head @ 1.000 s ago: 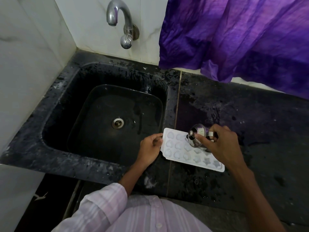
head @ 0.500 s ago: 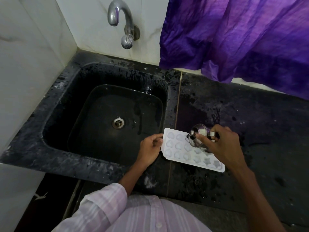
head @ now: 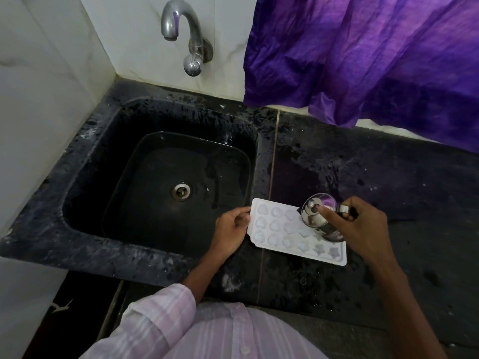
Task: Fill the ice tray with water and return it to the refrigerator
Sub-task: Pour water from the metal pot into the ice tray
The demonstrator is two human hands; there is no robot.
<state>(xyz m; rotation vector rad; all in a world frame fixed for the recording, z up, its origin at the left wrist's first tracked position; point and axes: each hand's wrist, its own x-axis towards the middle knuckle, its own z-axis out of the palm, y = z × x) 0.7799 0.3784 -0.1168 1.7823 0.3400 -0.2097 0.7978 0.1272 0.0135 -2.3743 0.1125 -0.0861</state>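
A white plastic ice tray (head: 293,235) is lying flat on the dark speckled surface (head: 401,193), just right of the black sink (head: 85,161) and close to the near edge, with its long side running from far left to near right. It is showing three rows of small moulded cells: rounded, shell-like shapes are filling the left part, and star shapes are sitting at the near right end. The cells are looking pale and glossy, though whether water is sitting in them is hard to tell. The left hand (head: 229,230) is grasping the tray's left short edge, with the thumb lying on top near the far corner and the other fingers curling beside and under the rim. The right hand (head: 363,229) is holding a small steel jug (head: 317,221) above the right half of the tray; its fingers are wrapping around the handle side while the forefinger is pressing on the knob of the lid. The jug is tilting down toward the left, and its body is hiding several cells. No stream is showing clearly at its spout. A chrome tap (head: 181,29) is sticking out of the white tiled wall beyond the sink, and a round metal drain (head: 180,192) is sitting in the basin floor. A purple curtain (head: 363,60) is hanging over the far right of the surface. A pink striped shirt (head: 197,332) is filling the near edge.
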